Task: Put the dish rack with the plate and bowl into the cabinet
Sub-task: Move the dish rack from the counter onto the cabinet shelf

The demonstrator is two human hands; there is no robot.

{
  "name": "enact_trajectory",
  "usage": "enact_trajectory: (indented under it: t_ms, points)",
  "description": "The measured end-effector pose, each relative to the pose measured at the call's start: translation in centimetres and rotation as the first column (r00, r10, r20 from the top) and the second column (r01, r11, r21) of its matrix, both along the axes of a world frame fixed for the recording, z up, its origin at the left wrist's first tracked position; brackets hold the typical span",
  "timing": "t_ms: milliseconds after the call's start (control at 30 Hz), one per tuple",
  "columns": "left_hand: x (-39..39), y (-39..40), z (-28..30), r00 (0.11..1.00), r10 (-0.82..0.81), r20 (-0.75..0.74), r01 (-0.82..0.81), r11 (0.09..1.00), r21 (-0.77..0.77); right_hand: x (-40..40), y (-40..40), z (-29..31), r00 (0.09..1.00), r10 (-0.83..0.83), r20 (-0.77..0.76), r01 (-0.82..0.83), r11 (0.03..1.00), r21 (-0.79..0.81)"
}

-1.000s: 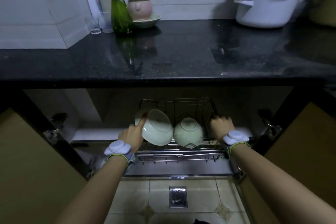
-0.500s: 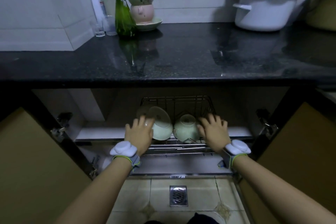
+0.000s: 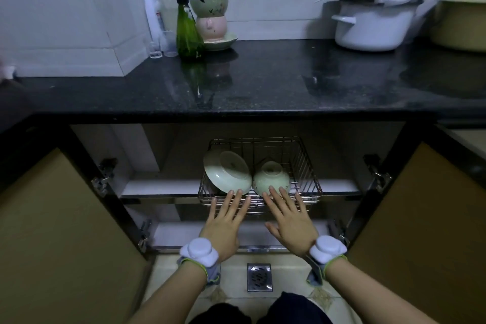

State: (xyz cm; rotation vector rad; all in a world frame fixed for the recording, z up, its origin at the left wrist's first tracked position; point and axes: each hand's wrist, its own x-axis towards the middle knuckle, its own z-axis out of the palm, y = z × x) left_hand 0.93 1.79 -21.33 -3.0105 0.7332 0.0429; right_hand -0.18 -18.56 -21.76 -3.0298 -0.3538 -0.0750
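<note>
Fingers of both the left hand (image 3: 226, 221) and right hand (image 3: 289, 218) lay spread flat against the dish rack (image 3: 259, 201) front, beneath plate (image 3: 227, 172) and bowl (image 3: 272, 179); a final push inward seemed next.

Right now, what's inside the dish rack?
The dish rack holds a plate leaning on the left and an upturned bowl on the right, touching. The rear half looks bare. The front wires are partly covered by both flat hands.
</note>
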Motion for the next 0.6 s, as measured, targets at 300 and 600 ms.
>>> enact_trajectory:
  t_ms: [300, 600]
  points:
    - [4.3, -0.6, 1.5, 0.992, 0.002, -0.125, 0.011, 0.995, 0.103, 3.9, 0.1, -0.4, 0.998, -0.037, -0.041, 0.037, 0.999, 0.011]
    - [8.8, -1.0, 1.0, 0.987, 0.01, -0.163, 0.011, 0.991, 0.131, 8.5, -0.3, -1.6, 0.999, 0.001, 0.036, 0.003, 0.994, -0.107]
